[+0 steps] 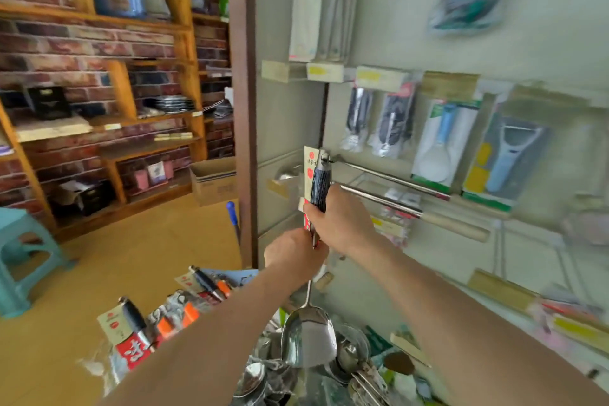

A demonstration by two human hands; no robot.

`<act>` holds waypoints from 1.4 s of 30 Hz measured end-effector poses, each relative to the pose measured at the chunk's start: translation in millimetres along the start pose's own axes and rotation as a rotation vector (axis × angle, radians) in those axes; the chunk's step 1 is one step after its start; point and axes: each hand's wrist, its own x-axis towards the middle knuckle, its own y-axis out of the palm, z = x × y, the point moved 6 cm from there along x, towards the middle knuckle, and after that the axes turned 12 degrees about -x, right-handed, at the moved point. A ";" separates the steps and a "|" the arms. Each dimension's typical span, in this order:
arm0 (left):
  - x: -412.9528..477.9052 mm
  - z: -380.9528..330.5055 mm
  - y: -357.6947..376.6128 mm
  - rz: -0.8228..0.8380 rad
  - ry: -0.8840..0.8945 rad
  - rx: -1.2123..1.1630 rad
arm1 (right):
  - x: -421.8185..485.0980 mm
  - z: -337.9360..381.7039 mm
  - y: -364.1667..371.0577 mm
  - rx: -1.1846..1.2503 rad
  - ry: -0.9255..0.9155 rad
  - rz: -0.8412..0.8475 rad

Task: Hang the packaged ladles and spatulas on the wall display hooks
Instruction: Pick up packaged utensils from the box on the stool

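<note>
A packaged steel spatula with a dark wood-grain handle and a red-and-cream card is held upright against the wall display. My right hand grips the handle. Just below, my left hand pinches the shaft and the card's lower end. The ring at the handle's top touches the tip of a long chrome wall hook. A second chrome hook juts out just beneath. More packaged ladles and spatulas lie in a pile below.
Packaged spoons, a rice paddle and a peeler hang on the wall to the right. Wooden shelves line the brick wall at left. A teal stool and a cardboard box stand on the floor.
</note>
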 end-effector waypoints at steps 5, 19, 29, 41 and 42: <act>-24.8 -59.5 18.3 0.321 0.160 -0.057 | -31.3 -59.1 -31.1 -0.036 0.118 -0.002; -84.3 -209.6 93.7 0.419 0.242 -0.505 | -152.7 -221.3 -114.3 -0.165 0.330 0.182; -187.3 -343.1 175.3 0.582 0.448 -0.511 | -265.8 -344.6 -186.7 -0.105 0.609 -0.016; -246.6 -437.5 227.6 0.500 0.393 -0.745 | -325.7 -423.7 -246.1 -0.231 0.605 -0.055; -248.1 -442.3 230.6 0.505 0.377 -0.772 | -327.0 -428.9 -248.0 -0.229 0.606 -0.060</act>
